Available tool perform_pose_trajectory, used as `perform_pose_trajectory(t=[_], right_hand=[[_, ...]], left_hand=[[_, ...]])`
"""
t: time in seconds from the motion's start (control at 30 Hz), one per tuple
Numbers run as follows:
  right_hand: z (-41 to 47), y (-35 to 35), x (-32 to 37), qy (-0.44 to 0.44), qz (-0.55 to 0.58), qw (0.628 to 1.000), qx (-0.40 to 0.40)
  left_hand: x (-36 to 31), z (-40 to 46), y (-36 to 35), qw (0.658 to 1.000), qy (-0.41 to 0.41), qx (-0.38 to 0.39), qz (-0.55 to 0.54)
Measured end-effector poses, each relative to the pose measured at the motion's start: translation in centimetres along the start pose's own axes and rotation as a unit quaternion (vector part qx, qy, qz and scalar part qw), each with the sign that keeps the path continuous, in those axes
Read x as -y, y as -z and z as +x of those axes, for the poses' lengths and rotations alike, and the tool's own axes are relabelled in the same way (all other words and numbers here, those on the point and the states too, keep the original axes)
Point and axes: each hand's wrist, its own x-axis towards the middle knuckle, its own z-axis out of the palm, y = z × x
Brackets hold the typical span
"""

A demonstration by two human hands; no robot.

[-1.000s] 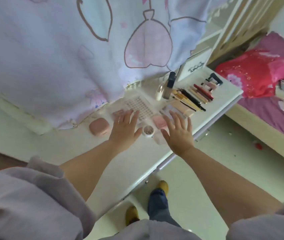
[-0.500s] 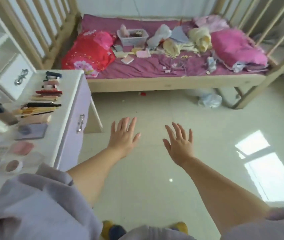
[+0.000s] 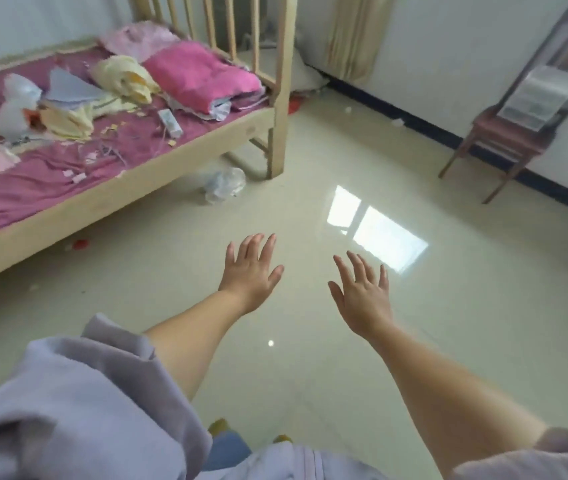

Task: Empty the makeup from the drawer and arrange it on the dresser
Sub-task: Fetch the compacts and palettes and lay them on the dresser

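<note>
Two flat hands, left hand (image 3: 253, 271), right hand (image 3: 362, 292), glossy floor (image 3: 310, 209)

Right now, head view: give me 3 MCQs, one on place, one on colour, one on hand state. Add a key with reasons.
1. Where does the crumpled clear plastic bag lie?
A. on the bed
B. on the floor beside the bed leg
C. on the chair

2. What colour is the folded blanket at the end of the bed?
A. pink
B. green
C. black

3. What state are the left hand and right hand in?
A. both gripping makeup
B. one clenched
C. both open, holding nothing

Key: 1 B, it sits on the tiles by the wooden post. 2 A, it is bright pink. 3 C, fingers are spread over bare floor.
</note>
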Motion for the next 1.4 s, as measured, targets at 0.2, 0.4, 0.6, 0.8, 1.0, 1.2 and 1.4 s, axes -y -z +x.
perform_pose_trajectory(t=[0.2,0.4,0.6,0.8,1.0,1.2,1.4], right_hand=[[0.9,-0.1,-11.9,-0.154,0.020,0.988,0.016],[8.2,0.4,-20.3,-0.253,0.024,0.967,0.013],[18.1,3.0,-26.6,-0.305,0.048,0.951,-0.009],[24.0,3.5,-34.6,-0.353,0.057,0.934,-0.004],[30.0,3.1,-46.6,-0.385,0.054,0.921,0.006],[38.3,5.9,-61.1,-0.360,0.044,0.932,0.007],[46.8,9.1,-72.3,-0.338,0.044,0.940,0.010]], left_hand=[[-10.8,10.8,-2.0,0.988,-0.152,0.026,0.013],[-18.5,23.1,-3.7,0.963,-0.264,0.039,0.036],[-22.6,37.4,-3.1,0.952,-0.297,0.055,0.053],[-28.5,47.5,-4.1,0.936,-0.335,0.085,0.066],[-38.5,57.6,-6.5,0.921,-0.376,0.084,0.058],[-50.7,69.0,-6.7,0.933,-0.346,0.077,0.057],[-59.1,78.4,-6.1,0.930,-0.355,0.074,0.052]])
